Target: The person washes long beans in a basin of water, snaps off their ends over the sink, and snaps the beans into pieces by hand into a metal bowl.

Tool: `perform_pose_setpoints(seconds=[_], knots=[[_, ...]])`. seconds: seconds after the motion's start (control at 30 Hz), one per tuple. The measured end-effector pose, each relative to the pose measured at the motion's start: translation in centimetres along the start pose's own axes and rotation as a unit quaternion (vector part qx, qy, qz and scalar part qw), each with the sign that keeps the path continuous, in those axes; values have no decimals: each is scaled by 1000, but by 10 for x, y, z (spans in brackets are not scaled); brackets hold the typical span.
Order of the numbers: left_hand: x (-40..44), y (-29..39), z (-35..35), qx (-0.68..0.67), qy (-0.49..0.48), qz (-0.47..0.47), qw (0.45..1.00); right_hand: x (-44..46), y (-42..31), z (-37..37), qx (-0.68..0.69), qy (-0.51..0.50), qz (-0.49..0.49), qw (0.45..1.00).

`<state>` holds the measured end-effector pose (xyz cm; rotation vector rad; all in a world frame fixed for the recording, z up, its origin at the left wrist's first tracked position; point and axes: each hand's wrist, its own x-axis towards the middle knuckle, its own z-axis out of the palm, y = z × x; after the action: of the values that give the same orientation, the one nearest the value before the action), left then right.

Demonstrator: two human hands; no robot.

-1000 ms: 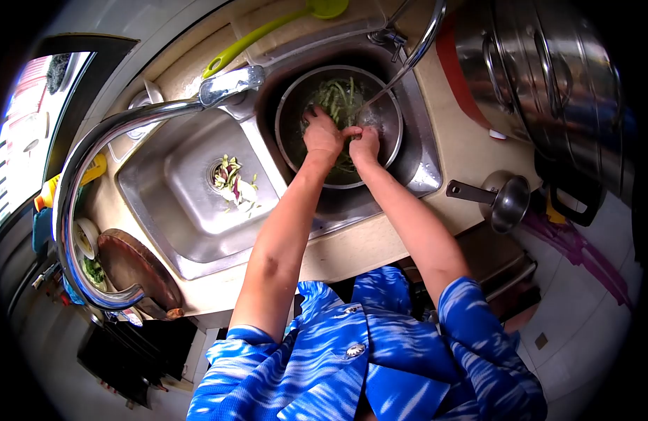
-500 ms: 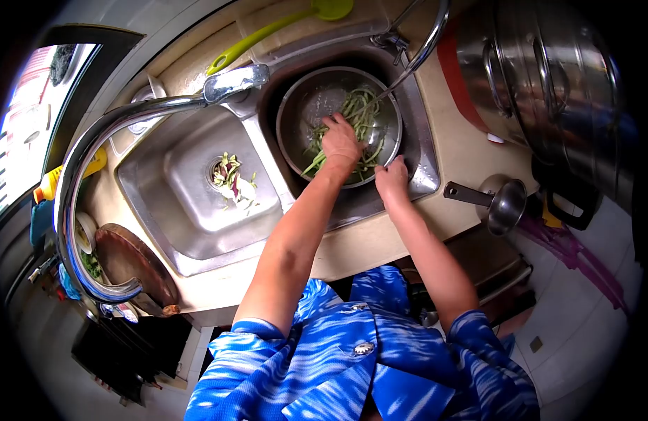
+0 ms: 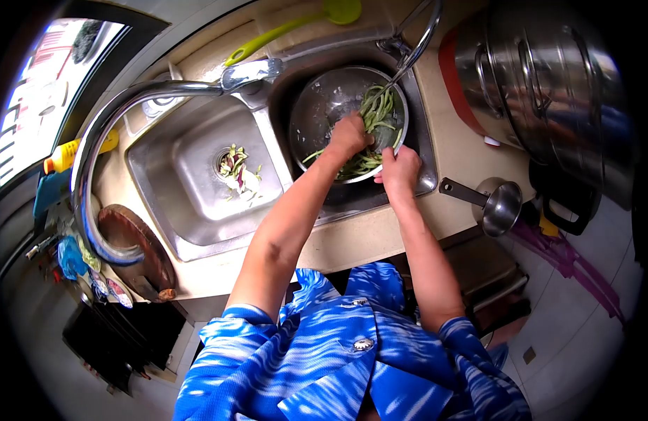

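A round metal bowl (image 3: 311,105) sits in the right sink basin, with long green vegetable strips (image 3: 381,109) and some water in it. My left hand (image 3: 349,135) is down inside the bowl, its fingers curled into the strips and partly hidden by the back of the hand. At the near right edge of the bowl, my right hand (image 3: 402,168) grips the rim, thumb on the inner side. A curved metal tap (image 3: 423,42) reaches over the far right side of the bowl.
The left basin (image 3: 190,182) has vegetable scraps (image 3: 237,172) around its drain. A large chrome faucet (image 3: 113,105) arches over the left. Nearby are a small saucepan (image 3: 501,208), a big steel pot (image 3: 506,77), a green ladle (image 3: 275,34) and a round wooden board (image 3: 134,245).
My left hand has shifted right and slightly nearer within the bowl, and strips have gathered on the right side. My right hand stays at the rim. The camera view has shifted slightly.
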<state>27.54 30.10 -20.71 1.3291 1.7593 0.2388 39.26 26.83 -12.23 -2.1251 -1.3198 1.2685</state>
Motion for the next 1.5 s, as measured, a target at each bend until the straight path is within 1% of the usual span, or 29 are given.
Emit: perform_pose_setpoints(seconds=[0.03,0.07,0.1,0.13,0.17,0.2,0.23,0.3,0.4,0.43,0.53,0.6,0.63,0.7,0.97,1.07,1.23,1.27,1.33,1.4,1.43,1.47,1.5], knots=[[-3,2,-9,-13,-25,41,999,0,-6,2,-16,7,-50,999],[-5,8,-17,-29,-24,41,998,9,-2,11,-101,63,-176,977],[-5,10,-19,-29,-16,39,999,1,-32,5,-167,73,-200,963],[-2,9,-19,-133,-71,39,988,-3,-51,2,-187,80,-227,952],[-4,8,-17,-237,-126,40,962,-8,-63,-1,-210,87,-252,941],[-6,4,-12,-311,-141,115,933,-14,-69,-4,-211,86,-260,938],[-5,2,-3,-315,-132,119,932,-21,-76,-6,-234,72,-278,929],[-3,6,21,-382,-141,145,902,-37,-87,-12,-260,55,-304,915],[-18,21,24,-435,-145,151,876,-59,-101,-24,-335,65,-274,899],[-23,26,24,-448,-145,153,869,-59,-102,-25,-353,77,-282,889],[-34,38,23,-471,-148,164,854,-74,-112,-30,-361,70,-299,881],[-40,43,20,-478,-146,168,850,-80,-115,-28,-389,66,-294,870],[-41,43,18,-480,-145,170,849,-81,-116,-27,-390,65,-299,868],[-46,45,16,-482,-145,172,847,-86,-115,-26,-391,76,-272,876],[-59,47,11,-491,-155,176,839,-104,-117,-25,-402,76,-289,866],[-62,50,10,-493,-158,179,837,-106,-117,-28,-410,82,-273,867],[-69,52,6,-493,-164,175,837,-104,-108,-34,-381,100,-298,869],[-71,52,5,-491,-164,171,838,-100,-105,-35,-380,98,-300,870],[-74,51,1,-486,-161,162,844,-94,-99,-40,-332,77,-261,903],[-75,50,-4,-477,-161,130,854,-94,-94,-46,-329,89,-276,899],[-78,50,-10,-463,-176,74,866,-93,-92,-49,-326,102,-289,894],[-76,49,-8,-474,-150,77,865,-88,-87,-50,-307,103,-288,901],[-73,47,-9,-473,-150,76,865,-81,-78,-50,-306,102,-287,902]])
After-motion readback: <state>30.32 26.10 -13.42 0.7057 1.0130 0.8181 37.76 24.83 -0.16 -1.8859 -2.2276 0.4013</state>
